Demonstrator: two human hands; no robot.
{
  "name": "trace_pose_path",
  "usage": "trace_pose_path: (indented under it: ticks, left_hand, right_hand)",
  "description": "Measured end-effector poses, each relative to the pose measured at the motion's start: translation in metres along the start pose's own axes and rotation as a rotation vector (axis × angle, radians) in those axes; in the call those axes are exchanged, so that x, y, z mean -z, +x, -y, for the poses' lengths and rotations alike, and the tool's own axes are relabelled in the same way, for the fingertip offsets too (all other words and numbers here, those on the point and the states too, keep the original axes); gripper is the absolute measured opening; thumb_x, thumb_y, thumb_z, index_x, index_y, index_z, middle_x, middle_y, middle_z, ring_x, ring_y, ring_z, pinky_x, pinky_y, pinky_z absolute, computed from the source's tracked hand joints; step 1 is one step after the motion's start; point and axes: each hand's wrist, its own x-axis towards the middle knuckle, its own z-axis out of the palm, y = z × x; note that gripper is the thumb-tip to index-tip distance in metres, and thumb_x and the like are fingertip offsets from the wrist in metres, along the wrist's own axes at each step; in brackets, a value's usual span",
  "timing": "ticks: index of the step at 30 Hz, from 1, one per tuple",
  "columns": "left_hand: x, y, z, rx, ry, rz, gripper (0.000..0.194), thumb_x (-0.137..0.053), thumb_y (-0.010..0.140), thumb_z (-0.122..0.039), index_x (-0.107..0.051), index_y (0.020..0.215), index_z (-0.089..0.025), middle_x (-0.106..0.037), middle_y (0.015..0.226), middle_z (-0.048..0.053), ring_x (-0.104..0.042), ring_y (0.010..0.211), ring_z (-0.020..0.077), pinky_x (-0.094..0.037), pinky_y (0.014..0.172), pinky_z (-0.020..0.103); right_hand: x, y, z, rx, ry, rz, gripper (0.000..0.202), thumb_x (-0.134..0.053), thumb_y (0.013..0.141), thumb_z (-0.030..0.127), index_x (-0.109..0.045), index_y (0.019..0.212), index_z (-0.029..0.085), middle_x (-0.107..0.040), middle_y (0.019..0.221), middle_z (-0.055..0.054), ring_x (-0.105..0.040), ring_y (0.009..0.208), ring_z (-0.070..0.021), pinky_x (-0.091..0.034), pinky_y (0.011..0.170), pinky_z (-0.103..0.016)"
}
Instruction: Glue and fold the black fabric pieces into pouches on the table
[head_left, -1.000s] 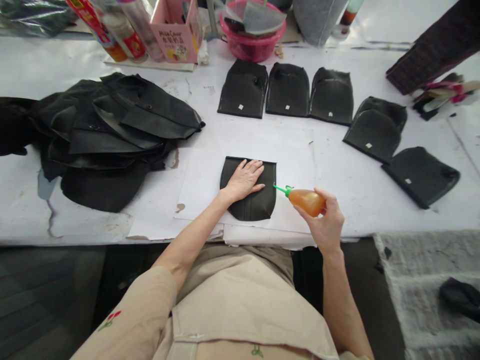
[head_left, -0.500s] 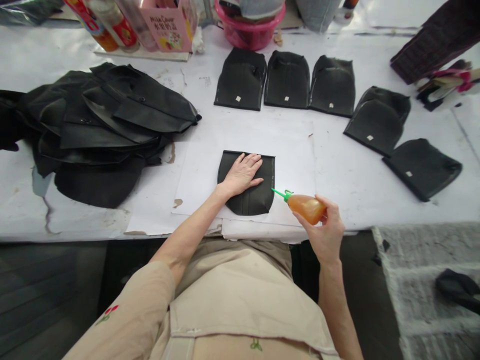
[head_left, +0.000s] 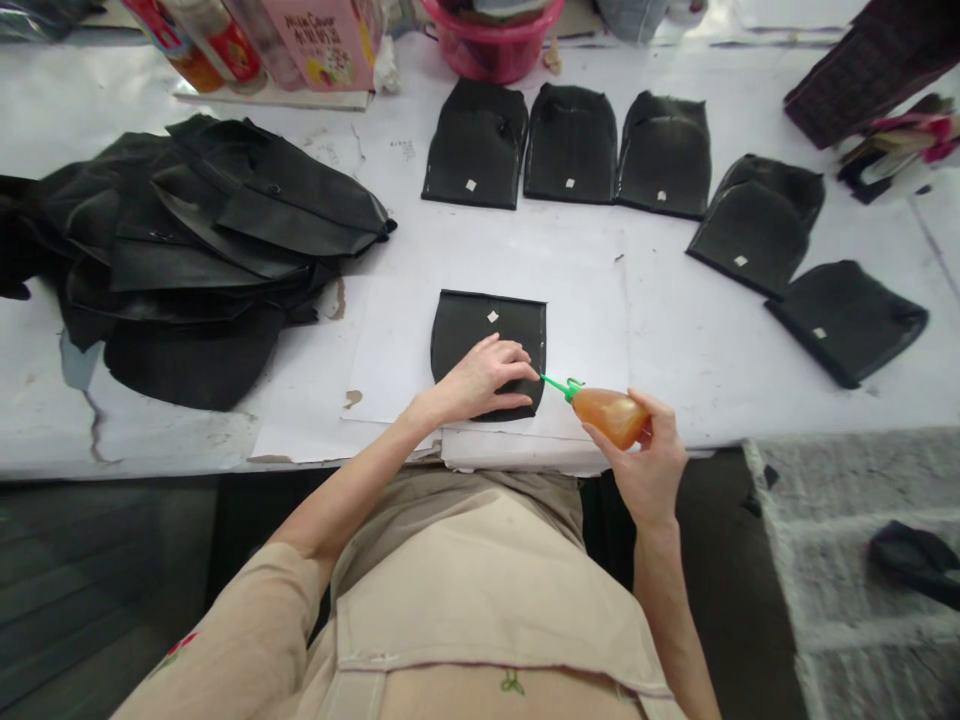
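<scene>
A black leather-like piece [head_left: 461, 335] lies flat on white paper in front of me, with a small pale square near its far edge. On its near half rests my left hand [head_left: 487, 378], fingers stretched out, holding nothing. My right hand [head_left: 651, 455] is wrapped round a squeeze bottle [head_left: 611, 415] of amber liquid, probably glue. The bottle is tilted, and its green nozzle [head_left: 556, 384] points left, its tip at the right edge of the black piece, close to my left fingertips.
Several similar black pieces [head_left: 570, 145] lie in an arc at the back and right. A heap of black pieces [head_left: 202, 220] lies on the left. Bottles, a pink box [head_left: 326, 45] and a pink basin [head_left: 491, 45] stand behind; a dark box [head_left: 862, 70] is at the back right.
My left hand has slid toward me and right on the black piece, uncovering the pale square. The bottle in my right hand stays at the right edge. The view has shifted slightly.
</scene>
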Motion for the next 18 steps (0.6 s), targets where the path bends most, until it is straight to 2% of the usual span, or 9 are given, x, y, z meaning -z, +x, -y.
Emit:
trace_pose_path:
  ticks: [3,6,18]
  left_hand:
    - [-0.010,-0.011,-0.009,0.002,0.039,0.030,0.022,-0.067,0.094,-0.034,-0.072,0.113,-0.025,-0.063,0.131,0.010,-0.051,0.136,0.0292,-0.032,0.120,0.056]
    - [-0.017,-0.014,-0.008,0.017,0.052,0.024,0.018,-0.068,0.093,-0.029,-0.074,0.109,-0.024,-0.062,0.132,0.011,-0.049,0.139,0.0300,-0.032,0.120,0.056]
    - [-0.020,-0.012,-0.004,0.011,0.057,0.020,0.016,-0.068,0.092,-0.030,-0.075,0.106,-0.025,-0.062,0.134,0.010,-0.048,0.140,0.0293,-0.031,0.122,0.056]
  right_hand:
    - [0.001,-0.003,0.000,0.005,-0.011,-0.006,0.062,-0.084,0.076,0.051,-0.060,0.127,0.024,-0.067,0.120,-0.008,-0.067,0.106,-0.0266,-0.060,0.084,-0.040]
    - [0.003,-0.008,0.000,0.006,-0.004,-0.008,0.062,-0.084,0.075,0.051,-0.061,0.126,0.024,-0.067,0.119,-0.008,-0.068,0.104,-0.0262,-0.059,0.085,-0.039]
    - [0.007,-0.026,-0.001,-0.033,0.016,-0.001,0.062,-0.085,0.074,0.050,-0.061,0.125,0.025,-0.067,0.120,-0.008,-0.068,0.107,-0.0285,-0.058,0.090,-0.044]
